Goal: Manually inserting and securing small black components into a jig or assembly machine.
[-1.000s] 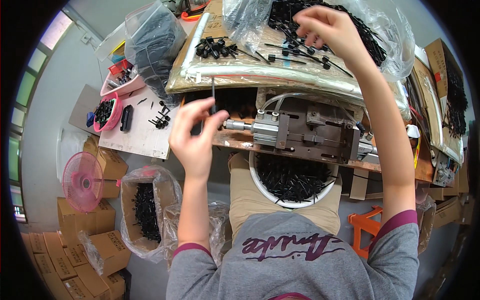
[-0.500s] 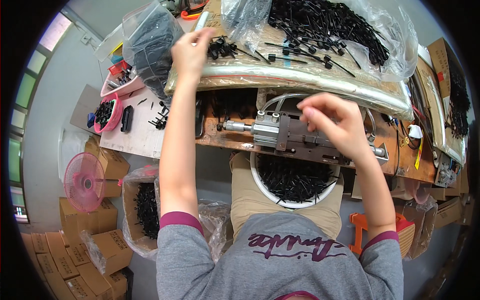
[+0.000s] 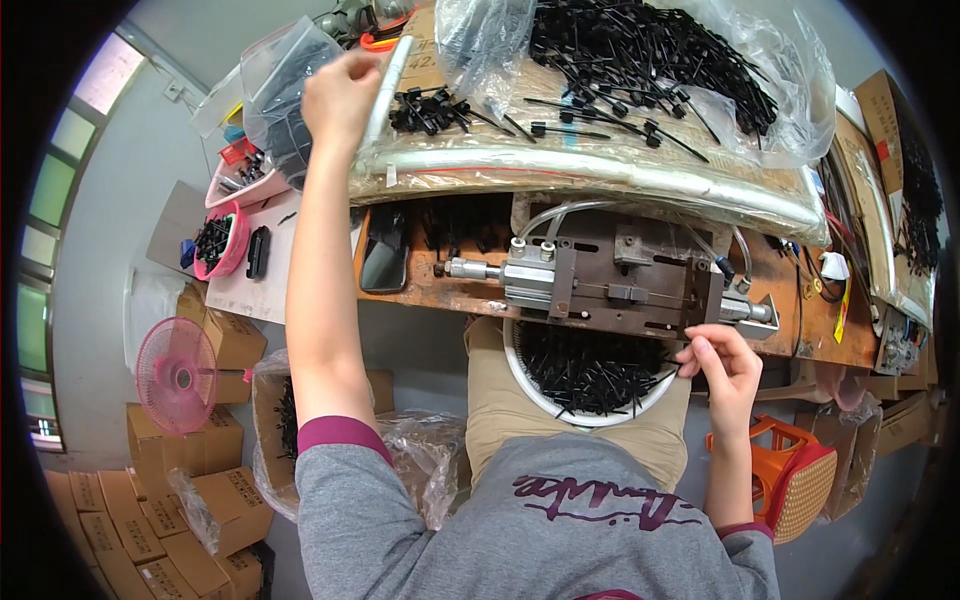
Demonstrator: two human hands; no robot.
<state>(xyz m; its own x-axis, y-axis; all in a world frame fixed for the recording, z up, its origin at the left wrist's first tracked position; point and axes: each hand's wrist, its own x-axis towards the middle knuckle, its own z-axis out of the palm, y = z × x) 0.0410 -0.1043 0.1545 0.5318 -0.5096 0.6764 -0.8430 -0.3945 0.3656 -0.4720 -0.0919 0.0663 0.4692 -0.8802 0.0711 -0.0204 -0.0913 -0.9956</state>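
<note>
My left hand (image 3: 340,100) is raised at the far left of the work surface, beside a clear plastic bag of dark contents (image 3: 292,90). Its fingers are curled together, and anything in them is hidden. Low by the front right edge of the metal clamping fixture (image 3: 630,285), my right hand (image 3: 728,368) pinches thumb and fingers together; what they hold is too small to make out. That hand is just above the right rim of a white basin (image 3: 522,385), which sits on my lap full of black plastic parts (image 3: 590,365).
A plastic-wrapped board (image 3: 600,172) behind the fixture carries a small cluster of black parts (image 3: 430,110) and a large bagged heap of them (image 3: 650,50). A phone-like slab (image 3: 385,262) lies left of the fixture. An orange stool (image 3: 775,455) stands right, a pink fan (image 3: 176,375) left.
My left hand has moved left, away from the small cluster of black parts. My right hand has come down from over the fixture to its front edge, near the basin.
</note>
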